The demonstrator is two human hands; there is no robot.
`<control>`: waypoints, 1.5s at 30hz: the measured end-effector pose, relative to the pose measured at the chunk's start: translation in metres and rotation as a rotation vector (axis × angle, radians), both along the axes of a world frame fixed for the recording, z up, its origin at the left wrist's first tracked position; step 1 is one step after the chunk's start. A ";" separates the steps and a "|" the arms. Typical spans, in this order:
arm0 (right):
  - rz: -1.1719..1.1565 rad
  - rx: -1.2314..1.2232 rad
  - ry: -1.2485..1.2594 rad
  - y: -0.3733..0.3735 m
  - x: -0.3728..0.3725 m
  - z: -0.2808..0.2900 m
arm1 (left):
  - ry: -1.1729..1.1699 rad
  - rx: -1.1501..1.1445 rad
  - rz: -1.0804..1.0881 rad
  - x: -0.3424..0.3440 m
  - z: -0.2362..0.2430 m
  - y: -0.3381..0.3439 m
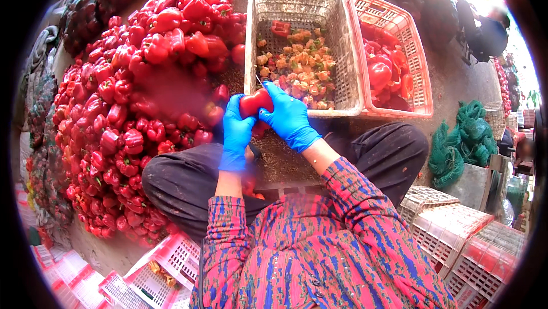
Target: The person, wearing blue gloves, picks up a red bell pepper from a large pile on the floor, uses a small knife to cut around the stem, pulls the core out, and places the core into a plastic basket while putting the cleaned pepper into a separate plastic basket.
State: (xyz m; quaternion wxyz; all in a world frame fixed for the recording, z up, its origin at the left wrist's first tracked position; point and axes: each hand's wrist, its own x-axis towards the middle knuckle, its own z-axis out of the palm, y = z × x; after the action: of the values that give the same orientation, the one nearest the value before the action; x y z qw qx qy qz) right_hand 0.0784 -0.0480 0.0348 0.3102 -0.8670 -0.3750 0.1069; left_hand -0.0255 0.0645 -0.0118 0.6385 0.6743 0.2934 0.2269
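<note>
Both my hands wear blue gloves and close around one red bell pepper (pixel 254 102) just in front of a white plastic crate. My left hand (pixel 236 132) grips the pepper from the left and below. My right hand (pixel 289 116) presses on its right side, and a thin blade tip (pixel 258 81) sticks up above the pepper; which hand holds the blade is hidden. The white crate (pixel 342 52) holds cut stems and cores. Beside it, a red crate (pixel 419 63) holds cut red pepper pieces.
A big heap of whole red peppers (pixel 142 81) fills the ground to my left. Empty stacked crates (pixel 456 235) lie at the lower right and lower left (pixel 154 275). Green netting (pixel 462 138) sits to the right. Another person (pixel 485 29) is at the far upper right.
</note>
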 end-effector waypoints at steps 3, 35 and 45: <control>-0.028 -0.037 0.045 0.003 0.002 -0.006 | -0.023 -0.142 0.001 -0.003 -0.002 0.001; -0.737 0.885 0.423 -0.173 0.047 0.030 | -0.364 -1.081 -0.111 0.055 0.011 -0.084; -0.994 1.153 0.678 -0.264 0.085 0.091 | -0.270 -0.973 -0.505 0.211 0.092 -0.144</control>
State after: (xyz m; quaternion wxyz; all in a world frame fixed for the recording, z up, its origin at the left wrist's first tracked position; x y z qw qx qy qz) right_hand 0.1635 -0.3124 0.1256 0.8128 -0.5574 0.1693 0.0039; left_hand 0.1855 -0.0797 0.0807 0.9423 0.3163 0.1095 -0.0102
